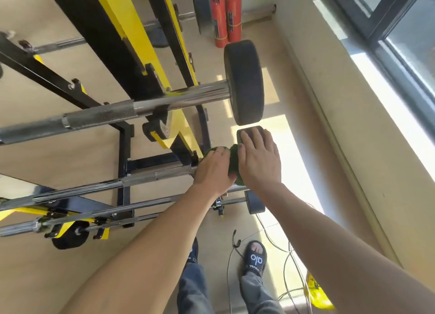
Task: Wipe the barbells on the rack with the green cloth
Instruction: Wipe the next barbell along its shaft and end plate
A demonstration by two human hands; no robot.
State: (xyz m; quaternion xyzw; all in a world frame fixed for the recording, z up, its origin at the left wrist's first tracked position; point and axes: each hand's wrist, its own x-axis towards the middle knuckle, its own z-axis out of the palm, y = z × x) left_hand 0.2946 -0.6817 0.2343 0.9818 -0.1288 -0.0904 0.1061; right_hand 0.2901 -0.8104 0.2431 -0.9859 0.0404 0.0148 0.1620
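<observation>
Nearest my camera are the two bare forearms, reaching forward and down over grey trousers and black slippers [255,258]. My left hand [213,172] curls its fingers over the green cloth [235,165], which is wrapped on the shaft of a barbell [150,176] just inside its end weight. My right hand [259,159] lies flat, fingers straight, its fingertips on the black end weight [244,134] of that bar and its inner edge touching the cloth. Just above, a second barbell [164,101] rests on the yellow and black rack [131,31], its round black weight [243,81] just beyond my right fingertips. Lower bars [82,213] sit on the rack near my left forearm. Cables [286,262] trail over the floor by my feet, beside something yellow [316,292] I cannot identify. Two red fire extinguishers [226,17] stand far off against the wall, and a window [400,31] runs along the right
</observation>
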